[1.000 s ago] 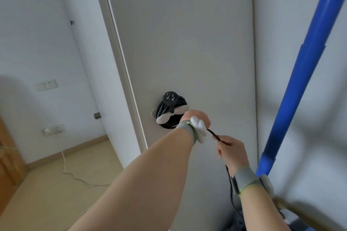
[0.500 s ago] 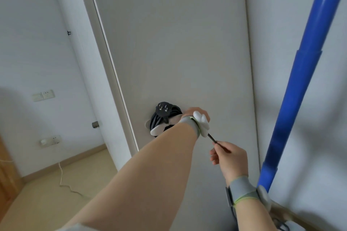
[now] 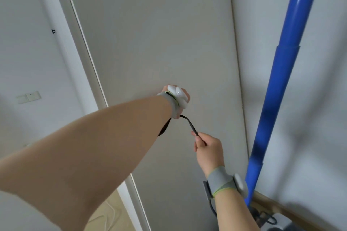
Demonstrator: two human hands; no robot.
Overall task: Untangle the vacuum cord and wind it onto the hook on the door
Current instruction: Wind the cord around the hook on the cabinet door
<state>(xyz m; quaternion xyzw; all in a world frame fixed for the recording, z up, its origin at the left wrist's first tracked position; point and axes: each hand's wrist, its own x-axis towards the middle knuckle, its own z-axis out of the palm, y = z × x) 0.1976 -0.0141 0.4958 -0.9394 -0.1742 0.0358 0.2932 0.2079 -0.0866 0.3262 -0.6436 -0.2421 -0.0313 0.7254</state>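
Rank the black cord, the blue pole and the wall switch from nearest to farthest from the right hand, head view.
1. The black cord, pinched in the right hand itself.
2. The blue pole, just to its right.
3. The wall switch, far left on the side wall.

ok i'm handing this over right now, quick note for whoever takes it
Left hand: against the door, fingers hidden behind the wrist tracker, grip unclear.
Right hand: pinches the cord, which runs up to the left wrist.
Hook: hidden behind the left arm; a dark loop shows under the forearm.
Done: amount wound cannot be judged.
Left: cord hangs below the right wrist by the blue vacuum tube; wind it on.
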